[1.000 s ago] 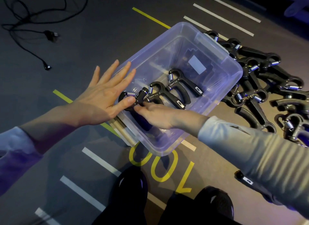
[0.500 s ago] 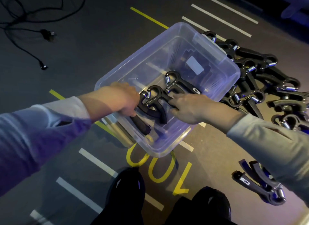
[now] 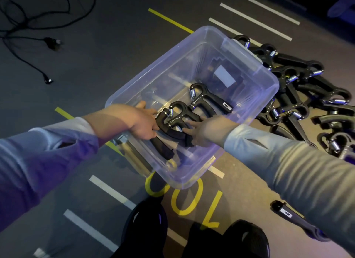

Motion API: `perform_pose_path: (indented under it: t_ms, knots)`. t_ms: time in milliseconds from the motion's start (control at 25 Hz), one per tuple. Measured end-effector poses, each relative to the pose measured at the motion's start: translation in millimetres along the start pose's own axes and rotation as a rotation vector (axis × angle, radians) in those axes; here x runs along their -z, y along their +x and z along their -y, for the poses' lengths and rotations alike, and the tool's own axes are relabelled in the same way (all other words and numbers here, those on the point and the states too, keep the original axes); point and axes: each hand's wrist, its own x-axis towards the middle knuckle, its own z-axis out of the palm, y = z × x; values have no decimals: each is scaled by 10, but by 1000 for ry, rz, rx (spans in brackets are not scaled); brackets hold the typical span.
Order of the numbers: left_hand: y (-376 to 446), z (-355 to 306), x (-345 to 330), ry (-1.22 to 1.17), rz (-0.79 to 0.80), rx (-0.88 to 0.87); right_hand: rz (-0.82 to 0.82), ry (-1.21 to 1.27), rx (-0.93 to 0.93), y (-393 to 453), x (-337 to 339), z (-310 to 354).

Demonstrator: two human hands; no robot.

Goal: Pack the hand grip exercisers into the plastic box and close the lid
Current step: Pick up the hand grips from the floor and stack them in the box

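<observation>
Head view showed the plastic box [image 3: 192, 52] on the floor [image 3: 115, 56], three exercisers [image 3: 203, 98] inside near its left wall. Left hand [image 3: 134, 121] clasped one; right hand [image 3: 207, 131] pressed another with straight fingers. Packing was underway; the pile [image 3: 307, 88] right of the box came next.

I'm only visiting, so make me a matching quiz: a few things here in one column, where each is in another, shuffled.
1. left hand
2. cable
3. pile of exercisers
4. yellow number

A. floor, right of the plastic box
B. floor, far left
C. painted near the shoes
D. inside the box, gripping an exerciser

Pairs: 1-D, 2-B, 3-A, 4-C
</observation>
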Motion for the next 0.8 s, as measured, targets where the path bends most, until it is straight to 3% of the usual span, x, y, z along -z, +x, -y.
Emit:
perform_pose_path:
  t_ms: [200,360,520,640,800]
  knots:
    - [-19,-93,-46,40,-12,87,-113,180,119,-161,131,-42]
    - [38,-161,-65,99,-82,119,-29,230,285,-330,199,45]
    - [-8,-126,-84,-4,-96,87,-10,82,214,-297,188,216]
    - [-118,-77,-61,-201,-53,49,-27,116,193,-307,159,180]
    - [-327,-25,-204,-291,-387,-54,64,107,254,-279,115,168]
